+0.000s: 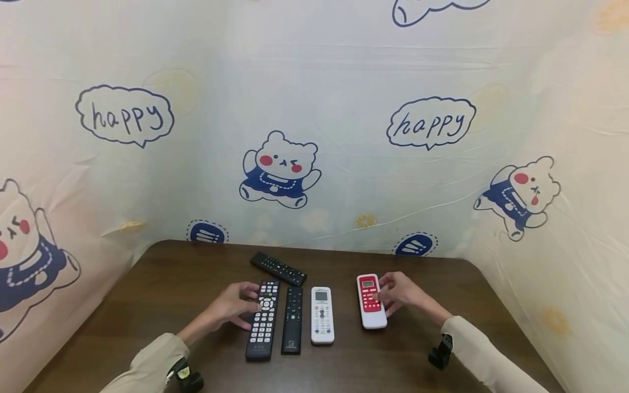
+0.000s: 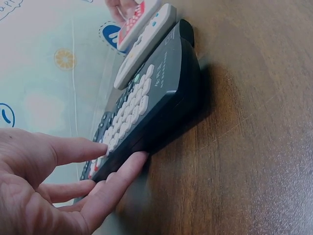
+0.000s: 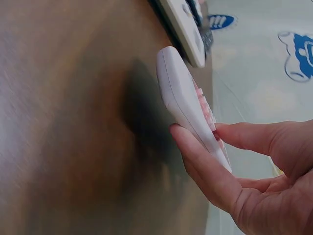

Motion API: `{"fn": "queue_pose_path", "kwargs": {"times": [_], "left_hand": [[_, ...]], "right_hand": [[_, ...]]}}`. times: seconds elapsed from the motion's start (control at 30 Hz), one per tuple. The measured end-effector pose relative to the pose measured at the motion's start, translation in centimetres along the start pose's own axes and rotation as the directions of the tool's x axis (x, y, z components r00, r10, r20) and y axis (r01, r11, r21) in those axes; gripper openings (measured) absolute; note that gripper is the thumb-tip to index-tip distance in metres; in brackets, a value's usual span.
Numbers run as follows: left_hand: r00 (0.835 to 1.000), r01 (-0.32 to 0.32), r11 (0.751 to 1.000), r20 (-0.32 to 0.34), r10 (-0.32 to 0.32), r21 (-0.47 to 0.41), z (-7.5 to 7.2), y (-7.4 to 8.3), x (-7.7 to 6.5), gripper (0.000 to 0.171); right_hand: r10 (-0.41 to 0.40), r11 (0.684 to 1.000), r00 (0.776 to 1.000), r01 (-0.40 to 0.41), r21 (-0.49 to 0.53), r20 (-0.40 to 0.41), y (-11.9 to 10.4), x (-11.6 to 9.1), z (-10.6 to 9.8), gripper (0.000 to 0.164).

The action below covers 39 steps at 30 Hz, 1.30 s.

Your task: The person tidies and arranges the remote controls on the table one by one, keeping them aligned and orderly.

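My left hand [image 1: 230, 307] is at the left edge of a long black remote control [image 1: 262, 322] with white buttons. In the left wrist view one fingertip lies on its buttons and another finger presses along its side. At the right, my right hand [image 1: 399, 290] pinches a white remote control with a red button face [image 1: 369, 301] by its right edge. The right wrist view shows one digit on its buttons and another beneath its white casing [image 3: 181, 93], which is raised above the table with a shadow below.
Between the hands lie a slim black remote [image 1: 292, 322] and a white remote [image 1: 322, 327] with a small screen. Another black remote [image 1: 278, 268] lies slantwise behind them. The brown wooden table [image 1: 417, 360] ends at a printed cloth [image 1: 344, 180] hung around its back and sides.
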<state>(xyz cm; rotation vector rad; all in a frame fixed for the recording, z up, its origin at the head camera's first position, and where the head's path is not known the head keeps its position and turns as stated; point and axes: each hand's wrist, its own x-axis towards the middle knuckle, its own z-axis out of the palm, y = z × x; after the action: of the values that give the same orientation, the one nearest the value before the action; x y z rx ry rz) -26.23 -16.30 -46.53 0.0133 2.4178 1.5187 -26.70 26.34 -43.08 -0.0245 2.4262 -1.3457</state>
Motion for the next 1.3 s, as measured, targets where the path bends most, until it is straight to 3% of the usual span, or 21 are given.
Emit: {"fn": "queue_pose_path", "kwargs": {"times": [0.43,0.93,1.1,1.3], "left_hand": [[1.0,0.016,1.0,0.002,-0.016,0.02,0.0,0.2,0.0,0.062],[1.0,0.022,1.0,-0.014,-0.022,0.014,0.1,0.0,-0.1,0.062],[1.0,0.02,1.0,-0.015,-0.02,0.005,0.1,-0.1,-0.1,0.062],[1.0,0.016,1.0,-0.015,-0.016,0.005,0.1,0.0,-0.1,0.062]], "right_hand": [[-0.061,0.998,0.997,0.061,0.013,0.044,-0.3,-0.1,2.1,0.043],[-0.04,0.999,0.999,0.04,0.018,0.031,-0.8,0.4,4.3,0.036],[-0.025,0.998,1.0,0.026,-0.055,0.017,-0.9,0.6,5.2,0.035],[0.068,0.973,0.998,-0.064,-0.222,0.013,-1.8,0.5,5.3,0.038]]}}
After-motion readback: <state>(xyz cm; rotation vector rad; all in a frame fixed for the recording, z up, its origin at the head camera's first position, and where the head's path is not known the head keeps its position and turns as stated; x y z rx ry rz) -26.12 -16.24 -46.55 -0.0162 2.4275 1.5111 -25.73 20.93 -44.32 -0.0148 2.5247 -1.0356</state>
